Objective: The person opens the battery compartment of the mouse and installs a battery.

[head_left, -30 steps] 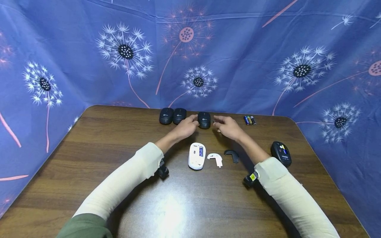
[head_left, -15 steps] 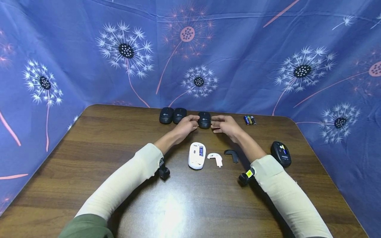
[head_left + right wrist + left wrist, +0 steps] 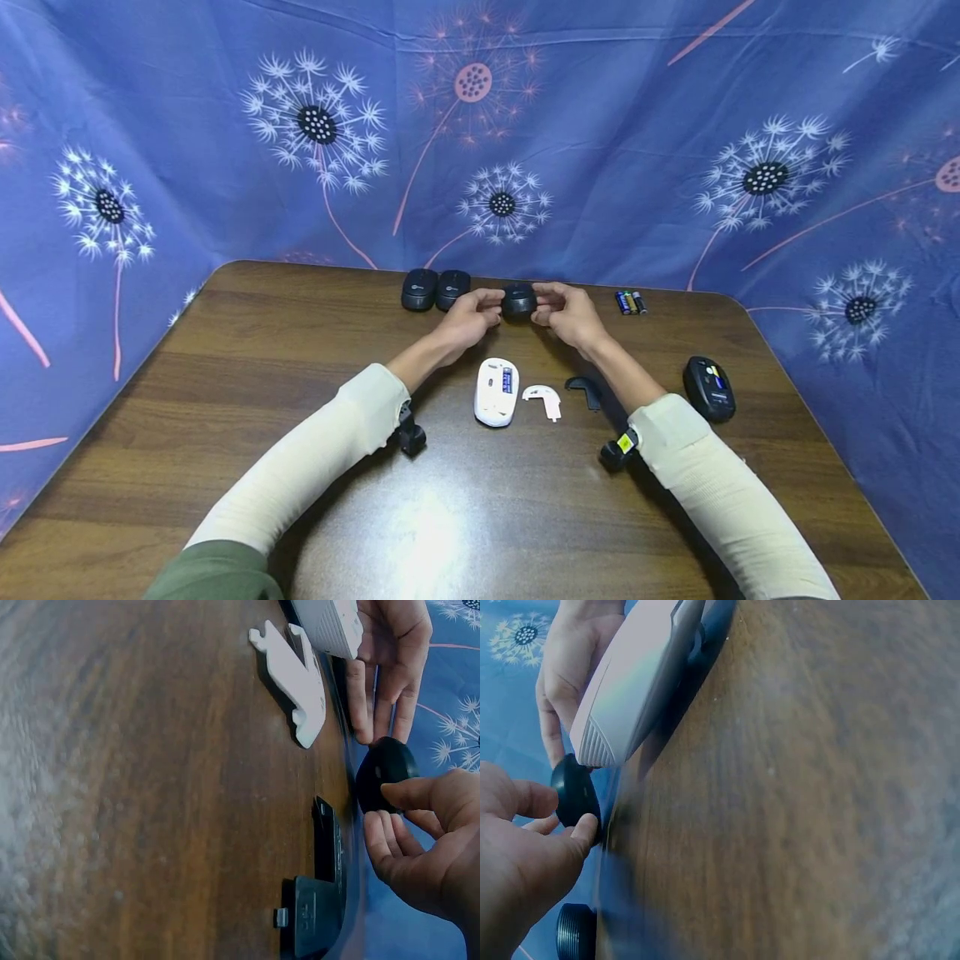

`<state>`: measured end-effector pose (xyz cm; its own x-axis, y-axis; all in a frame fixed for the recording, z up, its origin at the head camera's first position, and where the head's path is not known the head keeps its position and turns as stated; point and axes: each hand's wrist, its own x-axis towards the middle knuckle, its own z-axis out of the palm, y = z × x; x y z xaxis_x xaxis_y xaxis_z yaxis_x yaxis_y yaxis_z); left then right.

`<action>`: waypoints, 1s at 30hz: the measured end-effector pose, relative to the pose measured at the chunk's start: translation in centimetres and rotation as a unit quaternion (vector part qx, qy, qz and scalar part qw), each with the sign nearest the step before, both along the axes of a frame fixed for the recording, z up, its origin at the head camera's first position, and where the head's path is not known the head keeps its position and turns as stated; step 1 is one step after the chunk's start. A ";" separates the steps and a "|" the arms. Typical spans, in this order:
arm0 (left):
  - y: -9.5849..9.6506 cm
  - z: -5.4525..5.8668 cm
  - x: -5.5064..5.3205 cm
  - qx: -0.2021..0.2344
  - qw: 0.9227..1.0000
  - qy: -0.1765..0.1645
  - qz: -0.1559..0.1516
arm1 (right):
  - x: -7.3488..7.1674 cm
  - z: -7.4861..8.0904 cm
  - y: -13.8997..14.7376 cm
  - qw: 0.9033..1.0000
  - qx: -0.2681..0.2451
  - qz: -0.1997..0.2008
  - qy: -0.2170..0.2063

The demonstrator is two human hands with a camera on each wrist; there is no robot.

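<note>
Head view: fingers of left hand (image 3: 467,323) and right hand (image 3: 572,319) are clamped on the black mouse (image 3: 519,302) from either side, near the middle of the tabletop's (image 3: 300,350) far edge. Wrist views have the thumbs on it too. Change: half a second ago it lay flat with the hands alongside; now it's tilted, its top foreshortened. Reads as handling of this mouse begun; can't tell if it's fully clear of the wood. Next out: two more black mice (image 3: 437,290), side by side at the far edge, left of the hands. White mouse (image 3: 495,408) nearer the person, underside up, blue battery (image 3: 507,381) showing; white cover (image 3: 543,396) and black cover (image 3: 585,390) to its right. Loose batteries (image 3: 631,302) by the far right corner; bottom-up mouse (image 3: 708,390) near the right edge, its bay uncovered. Surface: brown wood grain, glare toward the near edge. Room: blue dandelion-print cloth (image 3: 600,125) behind and at both sides.
</note>
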<state>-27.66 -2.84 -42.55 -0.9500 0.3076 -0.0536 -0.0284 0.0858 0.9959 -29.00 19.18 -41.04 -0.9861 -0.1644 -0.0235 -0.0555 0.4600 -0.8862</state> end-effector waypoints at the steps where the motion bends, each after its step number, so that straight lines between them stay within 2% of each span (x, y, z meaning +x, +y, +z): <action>1: 0.0 0.0 0.0 -0.010 1.000 0.011 0.000 | 0.0 0.0 0.0 1.000 0.004 -0.003 0.010; 4: 0.0 0.3 0.1 -0.034 0.999 0.036 0.000 | 0.0 0.2 -0.1 0.999 0.017 -0.010 0.036; 8: 0.1 0.7 0.3 -0.047 0.998 0.052 0.004 | 0.1 0.3 0.2 0.998 0.032 -0.013 0.054; 18: 0.7 0.9 0.4 -0.054 0.994 0.097 0.015 | 0.1 0.2 0.6 0.997 0.027 -0.018 0.067; 25: 1.0 0.8 0.3 -0.061 0.991 0.119 0.020 | 0.3 0.4 0.9 0.998 0.027 -0.017 0.060; 30: 1.1 0.6 0.4 -0.078 0.988 0.131 0.035 | 0.4 0.6 1.0 0.998 0.021 -0.010 0.054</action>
<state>-27.30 -1.79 -41.91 -0.9564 0.2472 0.1553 0.2170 0.2459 0.9447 -28.56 20.18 -40.47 -0.9864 -0.1458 0.0762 -0.1398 0.4994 -0.8550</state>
